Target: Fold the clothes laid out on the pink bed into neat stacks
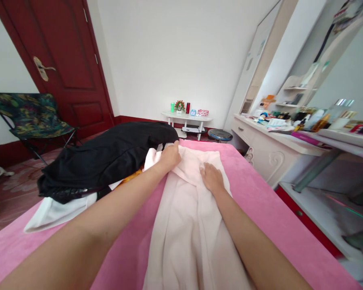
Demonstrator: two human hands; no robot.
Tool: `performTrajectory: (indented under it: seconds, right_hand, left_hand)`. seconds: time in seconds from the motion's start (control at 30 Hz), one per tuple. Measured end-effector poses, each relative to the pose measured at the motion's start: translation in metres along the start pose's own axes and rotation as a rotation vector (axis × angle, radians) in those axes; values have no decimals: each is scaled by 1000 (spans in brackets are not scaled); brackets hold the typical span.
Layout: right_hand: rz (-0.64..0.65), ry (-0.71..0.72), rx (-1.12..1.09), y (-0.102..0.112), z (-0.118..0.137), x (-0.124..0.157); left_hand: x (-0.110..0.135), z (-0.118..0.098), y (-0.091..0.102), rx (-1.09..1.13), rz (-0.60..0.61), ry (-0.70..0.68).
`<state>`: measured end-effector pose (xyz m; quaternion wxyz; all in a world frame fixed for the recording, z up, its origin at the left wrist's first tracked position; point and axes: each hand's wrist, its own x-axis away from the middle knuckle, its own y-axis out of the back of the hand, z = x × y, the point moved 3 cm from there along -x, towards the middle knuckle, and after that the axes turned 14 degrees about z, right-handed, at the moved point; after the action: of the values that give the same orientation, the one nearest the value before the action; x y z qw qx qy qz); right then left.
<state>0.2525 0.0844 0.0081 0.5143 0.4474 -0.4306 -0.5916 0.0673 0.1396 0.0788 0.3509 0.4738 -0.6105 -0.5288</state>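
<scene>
On the pink bed [260, 193], the pale garment [184, 225] lay spread lengthwise. The left grip [170, 156] was closed on its far folded edge, beside the black clothes pile [109, 157]. The right grip [211, 178] rested flat and open on the cloth. Labels on the dresser [269, 155] clutter were too small to read.

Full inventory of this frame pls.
pale garment: 1, pale pink, on bed under both hands
bed cover: 1, pink, beneath it all
black clothing: 1 heap, black, left of garment
white cloth: 1, white, under black clothing
folding chair: 1, green patterned, far left
door: 1, dark red, back left
side table: 1, white, back wall
dressing table: 1, white, right, cluttered
left hand: 1, gripping garment's far fold
right hand: 1, flat on garment
</scene>
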Motion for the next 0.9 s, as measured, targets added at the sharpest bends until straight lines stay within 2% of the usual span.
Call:
performTrajectory:
  seconds: [0.07,0.13,0.23,0.33,0.37,0.47,0.53,0.6,0.7,0.8,0.9]
  right_hand:
    - [-25,7,-56,2,-3,1]
    - [-61,2,-129,4,-7,1]
    - [-165,-20,-245,7,-12,1]
    - [-233,-47,-269,7,-13,0]
    - [-189,-38,-239,5,-12,-1]
    - [80,16,-102,-5,-6,-5]
    - [204,27,-43,-9,-4,-7]
    - [240,13,-17,-10,-4,-8]
    - [274,-13,19,-8,-1,-8]
    - [310,-61,47,-5,3,-3]
    - [356,-66,54,-2,6,11]
  left_hand:
    - [-13,5,-6,-95,176,54]
    - [-19,7,-10,-121,259,52]
    - [-22,12,-8,-171,303,56]
    - [-18,17,-4,-227,259,62]
    - [-14,18,-4,-249,238,61]
    - [5,19,-13,-322,194,26]
    - [21,18,-20,-361,165,-25]
    - [39,16,-21,-404,119,-95]
    - [63,20,-10,-500,19,-185]
    - [87,34,6,-533,-42,-252]
    - [115,49,14,-512,-105,-347]
